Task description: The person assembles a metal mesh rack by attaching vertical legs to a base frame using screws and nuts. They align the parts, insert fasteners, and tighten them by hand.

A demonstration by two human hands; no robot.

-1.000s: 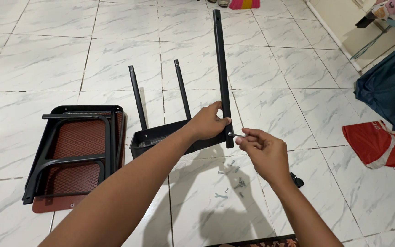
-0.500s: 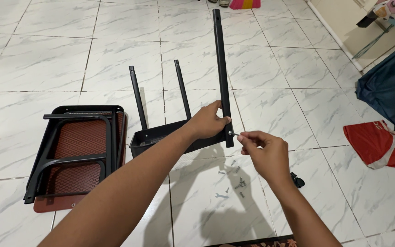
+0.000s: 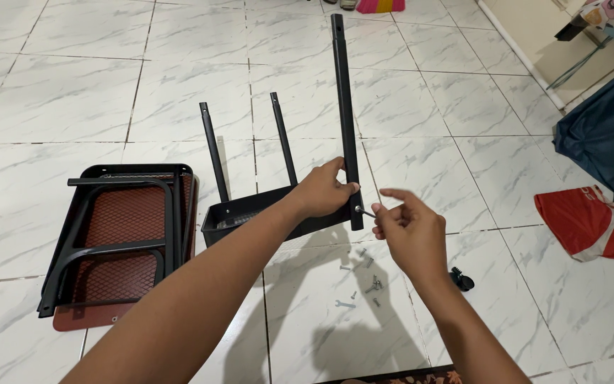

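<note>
Barely anything's been moved since a second ago: the long black post (image 3: 345, 121) is still gripped upright at the tray (image 3: 250, 213) corner by the left hand (image 3: 321, 193), while a small screw (image 3: 365, 210) is kept pinched in the right hand (image 3: 406, 231) fingertips at its base.

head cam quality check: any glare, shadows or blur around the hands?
Head view: even indoor light, sharp overall. Soft sheen on the white floor tiles, no blown-out glare. Forearm shadows fall on the tiles below, over the loose screws. Left hand on the long black tube is crisp; right hand slightly soft at the fingertips. Straight tile lines lean outward toward the edges.
</note>
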